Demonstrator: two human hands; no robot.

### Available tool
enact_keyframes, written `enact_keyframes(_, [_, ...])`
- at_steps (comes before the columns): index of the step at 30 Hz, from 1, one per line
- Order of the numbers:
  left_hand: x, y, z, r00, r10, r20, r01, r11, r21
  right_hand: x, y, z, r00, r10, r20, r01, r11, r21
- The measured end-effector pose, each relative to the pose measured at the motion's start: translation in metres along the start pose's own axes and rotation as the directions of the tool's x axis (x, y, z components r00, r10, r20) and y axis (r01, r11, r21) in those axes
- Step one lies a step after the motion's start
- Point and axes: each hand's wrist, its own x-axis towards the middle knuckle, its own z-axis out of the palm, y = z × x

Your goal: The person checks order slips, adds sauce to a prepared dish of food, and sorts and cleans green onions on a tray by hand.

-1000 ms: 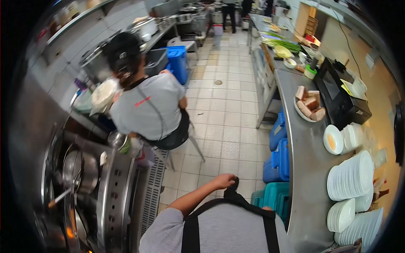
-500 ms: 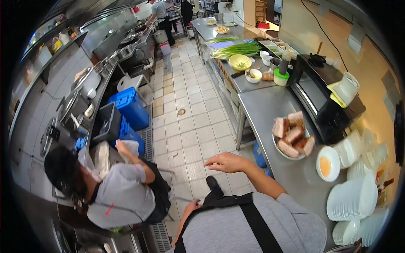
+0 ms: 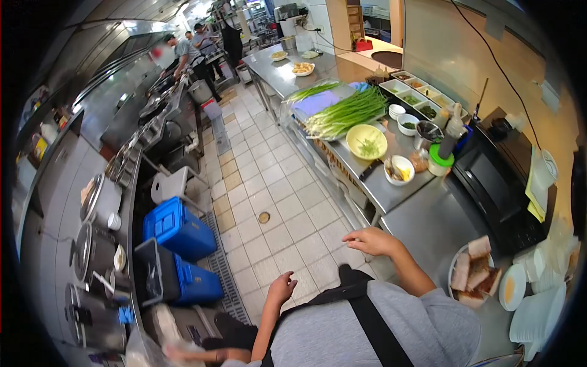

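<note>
My left hand point(image 3: 282, 287) hangs in the air over the tiled floor, fingers a little apart, with nothing in it. To its right, my right hand point(image 3: 370, 241) is held out near the steel counter's edge, palm down and fingers loosely stretched, also holding nothing. Nearest to my right arm is a bowl of large meat pieces point(image 3: 474, 275) on the counter. Further along lie a knife point(image 3: 370, 170), a yellow bowl with chopped greens point(image 3: 367, 144), a small white bowl with yellow contents point(image 3: 400, 170) and a heap of green onions point(image 3: 351, 114).
Tiled floor point(image 3: 269, 189) runs ahead between the counters. Blue bins point(image 3: 177, 229) and a white stool point(image 3: 174, 185) line the left side. A co-worker's blurred arm point(image 3: 208, 355) reaches in at lower left. Stacked white dishes point(image 3: 538, 315) stand right; other people point(image 3: 186, 55) work far ahead.
My view has moved forward along the aisle, with the meat bowl now lower right. My left hand has come up into fuller view. The co-worker at left has mostly left the frame.
</note>
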Motion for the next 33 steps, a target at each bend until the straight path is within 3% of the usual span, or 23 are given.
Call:
enact_keyframes(6, [0.145, -0.022, -0.042, 0.999, 0.054, -0.003, -0.054, 0.998, 0.019, 0.122, 0.026, -0.063, 0.999, 0.035, -0.02, -0.036, 0.999, -0.027])
enact_keyframes(9, [0.191, -0.033, -0.073, 0.99, -0.039, 0.133, 0.049, 0.996, -0.07, 0.203, 0.021, -0.099, 0.999, -0.032, 0.018, 0.033, 0.998, -0.059])
enact_keyframes(16, [0.294, -0.142, -0.117, 0.967, -0.24, 0.086, 0.248, 0.963, -0.105, 0.407, 0.001, -0.155, 0.97, -0.147, 0.193, 0.194, 0.948, -0.254])
enact_keyframes(19, [0.363, -0.199, -0.142, 0.957, -0.244, 0.154, 0.264, 0.957, -0.121, 0.479, 0.009, -0.18, 0.985, -0.114, 0.129, 0.149, 0.941, -0.305])
enact_keyframes(24, [0.522, -0.268, -0.219, 0.97, -0.069, 0.233, 0.11, 0.98, -0.168, 0.562, 0.038, -0.221, 1.0, 0.021, 0.016, -0.015, 0.951, -0.308])
enact_keyframes(25, [0.536, -0.21, -0.269, 0.985, -0.072, 0.16, 0.083, 0.995, -0.064, 0.572, 0.046, -0.229, 0.999, 0.045, -0.008, -0.045, 0.954, -0.296])
enact_keyframes(27, [0.601, -0.192, -0.305, 0.994, 0.039, 0.104, -0.025, 0.99, -0.135, 0.587, 0.061, -0.245, 0.992, 0.106, -0.06, -0.118, 0.964, -0.239])
enact_keyframes(32, [0.779, -0.106, -0.378, 0.932, 0.339, 0.131, -0.309, 0.929, -0.206, 0.614, 0.12, -0.287, 0.955, 0.2, -0.218, -0.233, 0.962, -0.141])
enact_keyframes(33, [0.813, -0.093, -0.381, 0.915, 0.383, 0.124, -0.345, 0.905, -0.248, 0.621, 0.133, -0.294, 0.932, 0.266, -0.244, -0.283, 0.958, -0.036])
